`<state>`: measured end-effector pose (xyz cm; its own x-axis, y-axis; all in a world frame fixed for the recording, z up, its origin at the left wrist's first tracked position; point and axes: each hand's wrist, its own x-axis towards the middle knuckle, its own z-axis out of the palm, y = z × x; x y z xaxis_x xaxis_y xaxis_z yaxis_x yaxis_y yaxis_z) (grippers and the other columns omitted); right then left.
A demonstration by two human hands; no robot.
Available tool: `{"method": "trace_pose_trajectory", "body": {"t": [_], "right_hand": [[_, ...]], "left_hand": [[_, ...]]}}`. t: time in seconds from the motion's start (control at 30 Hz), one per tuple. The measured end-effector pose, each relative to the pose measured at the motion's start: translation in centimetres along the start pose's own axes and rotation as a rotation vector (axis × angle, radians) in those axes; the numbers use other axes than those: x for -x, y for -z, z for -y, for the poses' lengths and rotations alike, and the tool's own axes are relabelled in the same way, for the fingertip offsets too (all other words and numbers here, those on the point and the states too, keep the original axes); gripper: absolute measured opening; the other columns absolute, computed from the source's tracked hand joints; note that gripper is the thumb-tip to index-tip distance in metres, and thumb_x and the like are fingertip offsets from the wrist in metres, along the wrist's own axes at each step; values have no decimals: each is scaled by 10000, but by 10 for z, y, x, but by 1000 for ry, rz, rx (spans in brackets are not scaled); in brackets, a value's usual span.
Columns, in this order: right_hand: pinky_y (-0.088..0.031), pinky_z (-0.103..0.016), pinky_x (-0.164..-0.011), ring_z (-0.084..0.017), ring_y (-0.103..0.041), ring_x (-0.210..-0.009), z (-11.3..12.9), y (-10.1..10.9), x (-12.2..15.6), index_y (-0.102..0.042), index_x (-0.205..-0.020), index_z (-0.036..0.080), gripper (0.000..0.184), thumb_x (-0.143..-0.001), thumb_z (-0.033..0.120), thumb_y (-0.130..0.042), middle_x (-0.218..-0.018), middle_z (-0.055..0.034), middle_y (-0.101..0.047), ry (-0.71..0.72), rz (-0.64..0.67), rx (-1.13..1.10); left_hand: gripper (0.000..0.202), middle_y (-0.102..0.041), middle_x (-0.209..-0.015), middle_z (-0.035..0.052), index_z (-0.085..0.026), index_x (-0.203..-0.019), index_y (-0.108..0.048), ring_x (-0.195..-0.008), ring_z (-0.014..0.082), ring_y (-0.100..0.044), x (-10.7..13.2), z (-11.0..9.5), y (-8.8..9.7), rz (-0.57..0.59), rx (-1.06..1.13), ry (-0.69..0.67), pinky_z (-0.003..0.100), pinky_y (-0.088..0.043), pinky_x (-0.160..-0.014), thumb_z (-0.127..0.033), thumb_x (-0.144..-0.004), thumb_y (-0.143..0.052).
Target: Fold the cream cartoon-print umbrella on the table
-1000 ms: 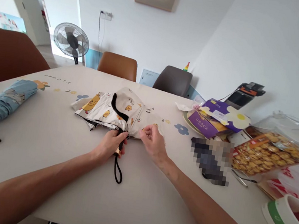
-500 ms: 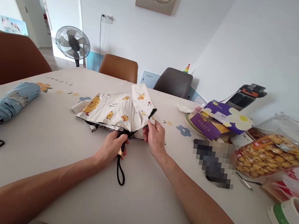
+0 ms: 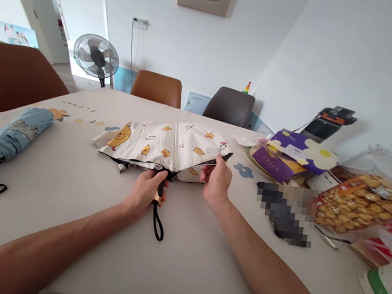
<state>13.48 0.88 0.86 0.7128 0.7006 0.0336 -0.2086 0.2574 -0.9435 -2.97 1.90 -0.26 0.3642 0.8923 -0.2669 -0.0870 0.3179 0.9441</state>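
Observation:
A white umbrella (image 3: pixel 155 143) printed with yellow cartoon figures lies on the table in front of me, its canopy loose and partly folded. My left hand (image 3: pixel 148 186) is wrapped round its black and gold handle, from which a black wrist loop (image 3: pixel 158 225) hangs toward me. At the canopy's right side, my right hand (image 3: pixel 217 179) pinches the black-lined edge of a panel between thumb and fingers. That panel is spread out flat to the right. Off to the left lies a blue folded umbrella (image 3: pixel 17 132) with a black handle, touched by neither hand.
On the right stand a purple box (image 3: pixel 274 163), a clear container of snacks (image 3: pixel 368 202), a black bottle (image 3: pixel 326 125) and a white and green paper tub (image 3: pixel 386 288). A blurred-out dark object (image 3: pixel 283 216) lies before them. Chairs (image 3: pixel 156 88) and a fan (image 3: pixel 96 57) stand beyond the table.
My right hand has moved to the right, drawing the panel's edge outward; the panel that stood folded up now lies spread. My left hand stays on the handle.

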Motion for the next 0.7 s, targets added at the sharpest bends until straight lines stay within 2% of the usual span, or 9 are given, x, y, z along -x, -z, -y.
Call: {"method": "trace_pose_trajectory", "body": {"t": [0.1,0.2,0.33,0.4,0.47,0.57,0.63,0.7], "right_hand": [[-280,-225,-284,-83,-389,-284,1,6,-4,-436,-592,190,289,-794,395,-448,-451,23,-507,-70,-9,-39],[-290,-229,-292,-84,-374,-276,-1,5,4,-455,-591,187,341,-802,451,-418,-421,22,-491,-105,34,-11],[-288,-226,-307,-87,-374,-287,-8,-3,27,-484,-579,181,401,-820,489,-393,-393,18,-479,-42,202,157],[-315,-224,-338,-90,-399,-325,-11,-8,37,-492,-592,182,362,-823,452,-424,-423,22,-490,66,315,283],[-381,-229,-417,-101,-467,-413,-13,-10,43,-512,-637,186,270,-810,390,-477,-509,17,-537,241,367,458],[-422,-243,-528,-130,-559,-597,-16,-10,45,-564,-749,194,116,-754,310,-564,-715,-13,-603,591,324,800],[-421,-245,-547,-150,-585,-705,-17,-9,43,-593,-825,198,135,-737,301,-597,-837,-38,-604,797,307,983],[-426,-245,-572,-157,-586,-771,-17,-8,41,-609,-885,202,176,-747,311,-606,-910,-53,-589,937,333,1088]], "left_hand": [[228,-548,-663,4,-149,-713,-479,-373,87,-470,0,-2,0,-17,40,9,234,-366,-302,-359,-740,-562],[218,-547,-646,6,-146,-711,-484,-378,88,-472,-1,-4,0,-33,58,26,231,-368,-306,-351,-748,-550],[234,-538,-601,7,-138,-698,-500,-372,94,-469,-1,-4,0,-35,56,30,232,-370,-314,-362,-757,-536],[250,-542,-600,13,-134,-693,-506,-367,97,-469,-1,-4,-1,-28,58,26,235,-369,-314,-374,-756,-534],[274,-544,-594,19,-130,-688,-510,-362,100,-470,0,-5,-1,-21,57,23,238,-371,-318,-396,-755,-530],[291,-557,-604,26,-131,-695,-511,-354,103,-473,-1,-5,0,-15,63,9,242,-377,-323,-415,-761,-509],[277,-576,-636,36,-133,-702,-513,-355,104,-480,-1,-5,1,-11,79,-2,247,-382,-324,-402,-764,-494],[256,-584,-651,41,-134,-698,-513,-354,108,-487,-1,-4,1,-13,90,-6,251,-385,-322,-381,-760,-487]]}}
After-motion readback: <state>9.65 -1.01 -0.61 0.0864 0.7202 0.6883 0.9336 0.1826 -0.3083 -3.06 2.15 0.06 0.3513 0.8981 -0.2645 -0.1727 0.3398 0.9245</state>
